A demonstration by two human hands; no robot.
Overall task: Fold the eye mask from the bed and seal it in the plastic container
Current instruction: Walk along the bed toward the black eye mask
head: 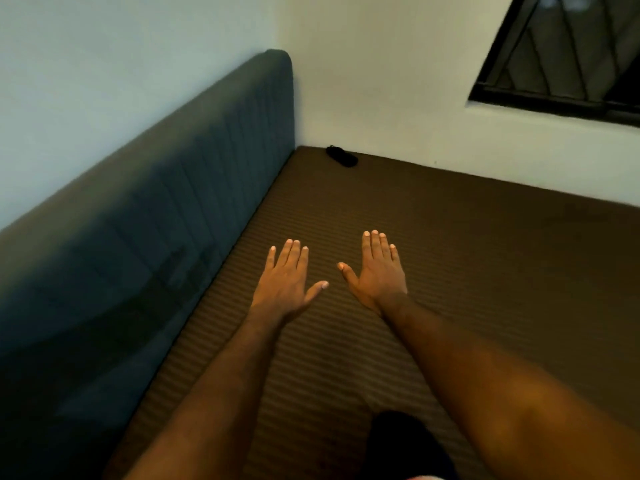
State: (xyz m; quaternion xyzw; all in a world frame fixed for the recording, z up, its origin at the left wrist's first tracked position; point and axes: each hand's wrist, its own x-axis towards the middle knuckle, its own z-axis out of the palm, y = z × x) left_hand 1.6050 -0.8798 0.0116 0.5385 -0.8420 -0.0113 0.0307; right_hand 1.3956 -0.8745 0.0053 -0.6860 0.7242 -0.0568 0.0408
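A dark shape (405,445) sits at the bottom edge, too dim to tell what it is. Beyond it both forearms stretch over the brown striped bed (485,254). The left hand (284,282) and right hand (377,271) are side by side, palms down, fingers straight, holding nothing. The black eye mask (341,156) lies well beyond them in the bed's far corner, near the blue-grey headboard (173,220) and touching the white wall (381,81). A dark window (571,57) is up on the right.

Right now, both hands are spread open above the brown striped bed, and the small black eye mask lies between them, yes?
No. The head view shows the small black eye mask in the far corner of the brown striped bed, beyond the open left hand and right hand.
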